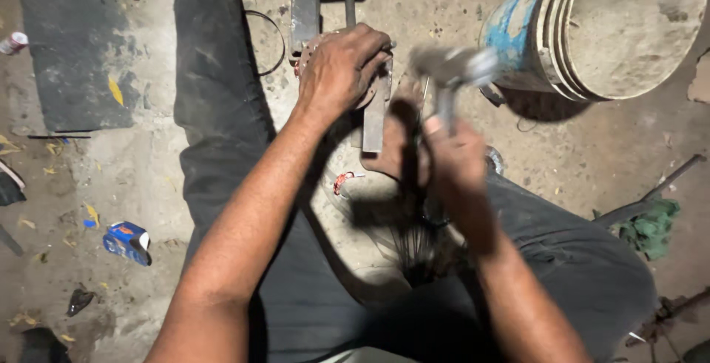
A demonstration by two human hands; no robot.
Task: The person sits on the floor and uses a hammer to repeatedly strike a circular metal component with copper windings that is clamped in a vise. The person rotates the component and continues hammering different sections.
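Pinning a rusty round metal part onto the steel block on the floor, our left hand presses flat over it while our right hand grips a blurred hammer; next, we judge, a careful aimed blow.

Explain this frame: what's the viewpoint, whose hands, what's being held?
One picture, from a camera worn on the person's head, looking down at their own hands and legs as they sit on a dusty concrete floor. The left hand presses down on a round rusty metal part sitting on a dark metal fixture. The right hand grips a hammer, blurred by motion. Nearby: a stack of dirty buckets, a green rag, a small blue carton.
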